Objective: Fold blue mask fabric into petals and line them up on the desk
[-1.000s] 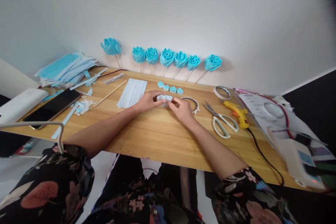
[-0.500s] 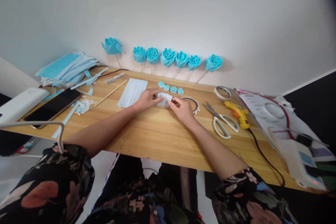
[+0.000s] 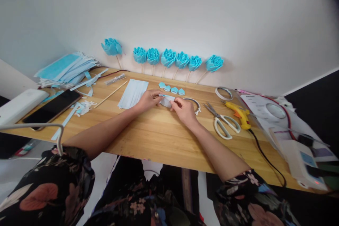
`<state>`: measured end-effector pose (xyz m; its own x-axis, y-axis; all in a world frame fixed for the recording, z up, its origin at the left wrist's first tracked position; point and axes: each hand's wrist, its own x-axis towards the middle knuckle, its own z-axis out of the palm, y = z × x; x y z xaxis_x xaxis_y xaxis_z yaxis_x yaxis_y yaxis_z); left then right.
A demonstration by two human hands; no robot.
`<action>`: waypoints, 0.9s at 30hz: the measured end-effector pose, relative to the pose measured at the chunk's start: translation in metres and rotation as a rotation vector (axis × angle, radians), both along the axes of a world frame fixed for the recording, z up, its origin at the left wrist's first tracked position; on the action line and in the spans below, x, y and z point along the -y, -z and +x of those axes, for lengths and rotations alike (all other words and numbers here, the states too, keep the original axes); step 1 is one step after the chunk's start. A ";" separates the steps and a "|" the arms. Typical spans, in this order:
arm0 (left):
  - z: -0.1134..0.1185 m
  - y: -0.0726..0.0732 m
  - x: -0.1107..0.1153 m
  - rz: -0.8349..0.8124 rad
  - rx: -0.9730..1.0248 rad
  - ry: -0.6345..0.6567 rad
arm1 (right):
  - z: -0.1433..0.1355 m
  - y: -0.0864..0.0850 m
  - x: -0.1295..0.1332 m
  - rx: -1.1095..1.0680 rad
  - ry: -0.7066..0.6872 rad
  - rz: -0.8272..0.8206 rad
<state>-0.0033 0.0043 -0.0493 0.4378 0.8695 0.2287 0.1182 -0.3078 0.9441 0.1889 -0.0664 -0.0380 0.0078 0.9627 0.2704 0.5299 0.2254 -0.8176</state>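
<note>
Nearer the desk's (image 3: 148, 134) back edge, left hand (image 3: 148, 100) and right hand (image 3: 184, 111), fingertips pinched nearly closed, hold a pale-blue fabric piece (image 3: 166, 103).

Flowers (image 3: 168, 58) against the wall (image 3: 169, 14), scissors (image 3: 222, 122) left of the glue gun (image 3: 242, 116), phone (image 3: 51, 109) before the mask stack (image 3: 67, 70)

The left fingers (image 3: 156, 93) and right fingers (image 3: 178, 102) cover the side ends of the light blue piece (image 3: 166, 102); its fold detail is too small to resolve. The right hand (image 3: 186, 111) obscures part of the near tape ring (image 3: 197, 103). The white case (image 3: 22, 107) and grey cable (image 3: 34, 125) are cut off at the left edge. Both floral sleeves (image 3: 60, 187) are cropped at the bottom edge. Print on the white sheet (image 3: 255, 107) is illegible. Contents of the clear packet (image 3: 115, 79) are indistinct.
</note>
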 end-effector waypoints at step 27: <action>-0.007 -0.010 0.005 0.218 -0.323 0.039 | 0.001 0.009 -0.004 -0.068 -0.103 -0.067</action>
